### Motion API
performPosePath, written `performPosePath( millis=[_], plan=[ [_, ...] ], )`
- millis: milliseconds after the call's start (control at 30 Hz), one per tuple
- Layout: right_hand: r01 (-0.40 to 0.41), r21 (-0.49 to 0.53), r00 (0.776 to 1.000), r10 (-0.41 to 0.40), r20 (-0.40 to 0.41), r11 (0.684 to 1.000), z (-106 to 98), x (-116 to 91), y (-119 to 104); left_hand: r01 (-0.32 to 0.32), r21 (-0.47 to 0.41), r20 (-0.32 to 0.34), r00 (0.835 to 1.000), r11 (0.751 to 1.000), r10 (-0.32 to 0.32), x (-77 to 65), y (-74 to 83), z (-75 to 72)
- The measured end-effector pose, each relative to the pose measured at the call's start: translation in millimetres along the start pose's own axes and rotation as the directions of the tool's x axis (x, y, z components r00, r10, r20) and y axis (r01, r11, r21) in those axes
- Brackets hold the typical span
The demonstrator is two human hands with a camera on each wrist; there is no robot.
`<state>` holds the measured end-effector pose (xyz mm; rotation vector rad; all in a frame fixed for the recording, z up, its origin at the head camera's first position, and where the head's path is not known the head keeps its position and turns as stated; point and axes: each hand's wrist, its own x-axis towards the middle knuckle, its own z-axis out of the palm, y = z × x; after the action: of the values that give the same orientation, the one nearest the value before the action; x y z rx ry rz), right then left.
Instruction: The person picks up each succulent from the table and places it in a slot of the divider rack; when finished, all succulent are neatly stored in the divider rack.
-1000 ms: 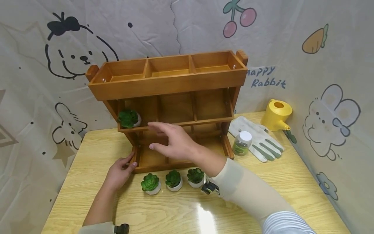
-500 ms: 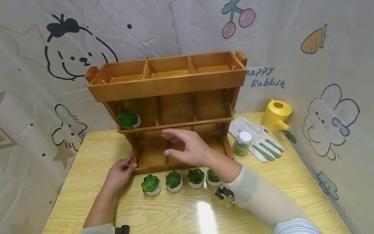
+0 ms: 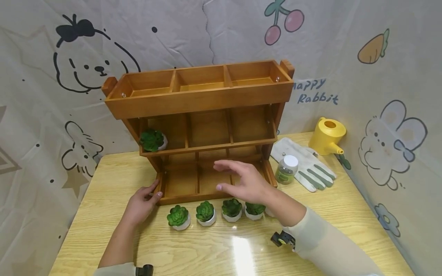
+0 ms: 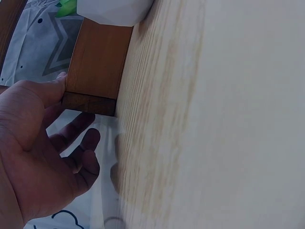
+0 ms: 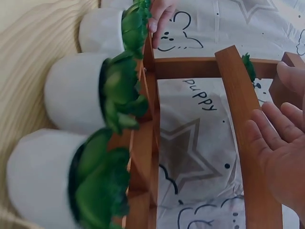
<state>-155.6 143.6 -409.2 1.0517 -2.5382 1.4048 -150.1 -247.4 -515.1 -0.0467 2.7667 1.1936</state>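
Along the front of the wooden rack (image 3: 198,102): a row of small succulents (image 3: 205,212)

At the rack's lower left corner, left hand (image 3: 139,205): thumb and forefinger hold the end of the bottom tier, remaining fingers loosely bent outside the wood. Right hand (image 3: 243,182) raised before the bottom tier, toward its right half; palm turned inward, fingers relaxed and gently curved, thumb set apart from them. Hand looks free of the wood, though I can't judge the gap.

Just below, on the table (image 3: 193,253), the row: four succulents in white pots, all upright, near the rack's front edge. Right of these, a fifth white pot (image 3: 270,212), mostly covered by the right forearm.

Up one level, a single succulent (image 3: 152,140) in the middle tier's left compartment, tilted, leaves toward the left. Rack has three tiers, each split in three.

Off the rack's right end: clear jar (image 3: 286,168), white lid, green label; contents too small to tell. Behind it, a pale glove (image 3: 305,165) with grey-green fingers, lying flat. Farther back, yellow watering can (image 3: 327,135), upright, spout toward the right.

Beyond everything, a pale cloth (image 3: 235,38) printed with cartoon animals, cherries and a carrot.
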Motion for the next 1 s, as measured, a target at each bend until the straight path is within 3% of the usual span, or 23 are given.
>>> performPosePath(
  millis=[233, 567, 1000],
  plan=[
    [-0.018, -0.005, 1.0, 0.018, -0.021, 1.0, -5.8, -21.5, 13.2, 0.006, 0.014, 0.001, 1.0, 1.0, -0.006, 0.0, 0.0, -0.3],
    [-0.115, 0.044, 0.992, 0.118, -0.049, 0.992, -14.6, -53.6, 31.0, -0.007, 0.025, -0.006, 1.0, 1.0, 0.007, -0.1, 1.0, 0.2],
    [-0.211, -0.028, 0.977, 0.21, -0.038, 0.977, -40.3, -95.5, 51.3, -0.016, 0.04, -0.016, 1.0, 0.999, 0.017, 1.0, 0.1, 0.4]
  ],
)
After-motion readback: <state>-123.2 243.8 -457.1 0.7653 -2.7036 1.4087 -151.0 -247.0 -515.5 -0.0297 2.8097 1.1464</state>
